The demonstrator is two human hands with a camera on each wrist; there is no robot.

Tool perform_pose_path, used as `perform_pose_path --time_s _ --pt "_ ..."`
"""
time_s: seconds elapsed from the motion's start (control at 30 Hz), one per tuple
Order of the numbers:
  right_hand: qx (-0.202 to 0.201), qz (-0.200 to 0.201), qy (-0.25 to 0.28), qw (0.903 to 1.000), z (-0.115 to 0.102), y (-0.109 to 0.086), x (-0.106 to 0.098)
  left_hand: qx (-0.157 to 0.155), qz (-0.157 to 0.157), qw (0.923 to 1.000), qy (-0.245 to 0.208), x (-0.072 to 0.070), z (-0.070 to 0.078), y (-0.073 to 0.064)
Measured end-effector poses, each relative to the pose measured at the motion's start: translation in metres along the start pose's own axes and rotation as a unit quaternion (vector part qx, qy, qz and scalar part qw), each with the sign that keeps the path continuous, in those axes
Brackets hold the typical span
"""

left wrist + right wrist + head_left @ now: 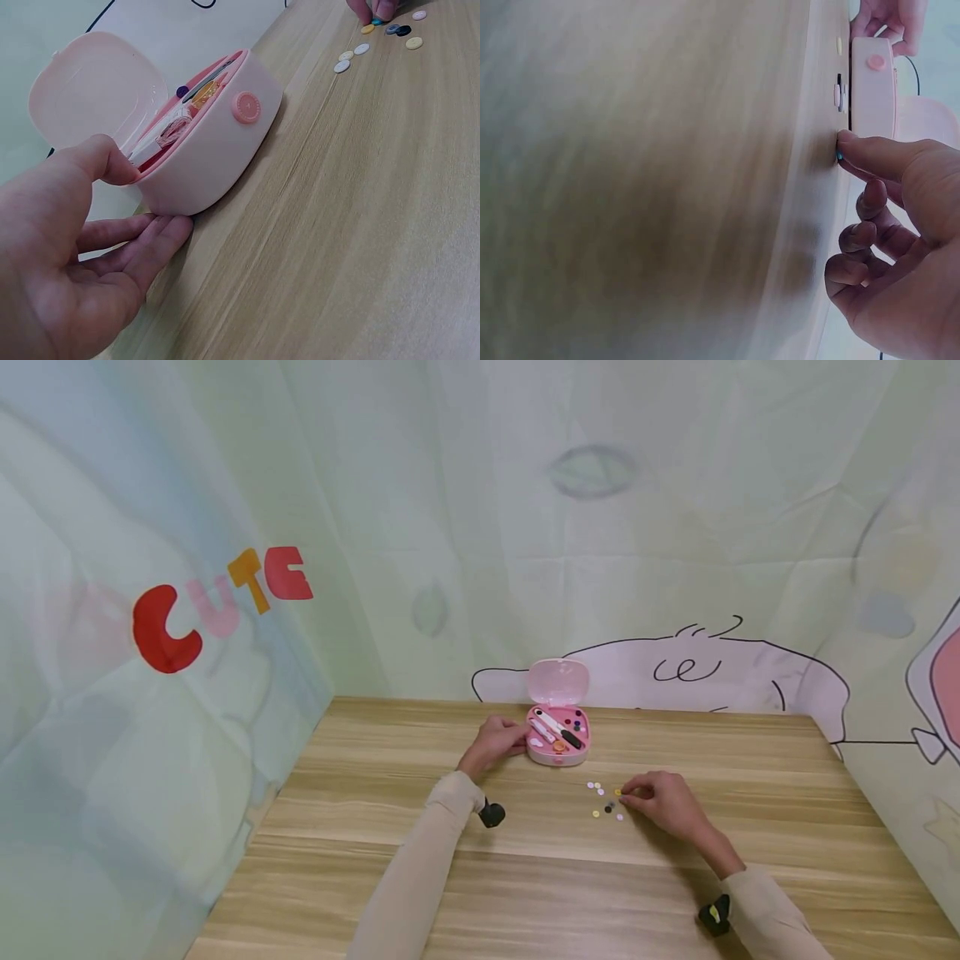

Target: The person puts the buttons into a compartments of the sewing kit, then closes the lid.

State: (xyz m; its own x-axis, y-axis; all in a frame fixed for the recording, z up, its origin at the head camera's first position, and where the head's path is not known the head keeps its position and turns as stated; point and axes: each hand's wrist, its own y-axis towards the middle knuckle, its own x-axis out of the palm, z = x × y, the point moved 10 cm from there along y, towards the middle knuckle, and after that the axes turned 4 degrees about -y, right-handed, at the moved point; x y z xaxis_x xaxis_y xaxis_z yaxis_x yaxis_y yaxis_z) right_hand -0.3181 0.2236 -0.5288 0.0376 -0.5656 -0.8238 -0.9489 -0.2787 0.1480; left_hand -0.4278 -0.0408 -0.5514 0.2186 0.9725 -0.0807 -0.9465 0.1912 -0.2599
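Observation:
A pink sewing box [558, 761] stands on the table with its clear pink lid [559, 682] raised. My left hand [498, 741] holds its left side, the thumb on the rim and the other fingers low against the wall. Inside lie a slim white tool with a black end [572, 738] and several small coloured pieces. To the right, my right hand [667, 803] pinches a teal button [839, 156] between thumb and forefinger at the tabletop, mostly covered by the fingertips. Loose buttons lie beside it, among them a black button [403, 31] and white buttons [342, 67].
The wooden table [525, 893] reaches back to a printed cloth [495, 527] hanging behind the box. More cloth with coloured letters [167, 629] hangs at the left. A dark wrist camera [492, 814] sits on the left wrist, another [715, 916] on the right.

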Motion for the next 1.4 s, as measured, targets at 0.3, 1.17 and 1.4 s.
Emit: perform_pose_path --time_s 0.3,1.17,1.4 --pt "0.005 -0.005 0.009 0.9999 -0.002 0.000 -0.001 0.001 -0.004 0.9999 -0.011 0.001 0.001 -0.001" --pt "0.019 0.003 0.049 0.9986 0.002 -0.001 -0.018 0.008 -0.007 0.9999 -0.007 0.002 0.001 -0.001" --pt "0.020 0.008 0.054 0.9983 -0.002 0.007 -0.025 0.000 -0.002 1.0000 0.003 0.001 0.002 -0.002"
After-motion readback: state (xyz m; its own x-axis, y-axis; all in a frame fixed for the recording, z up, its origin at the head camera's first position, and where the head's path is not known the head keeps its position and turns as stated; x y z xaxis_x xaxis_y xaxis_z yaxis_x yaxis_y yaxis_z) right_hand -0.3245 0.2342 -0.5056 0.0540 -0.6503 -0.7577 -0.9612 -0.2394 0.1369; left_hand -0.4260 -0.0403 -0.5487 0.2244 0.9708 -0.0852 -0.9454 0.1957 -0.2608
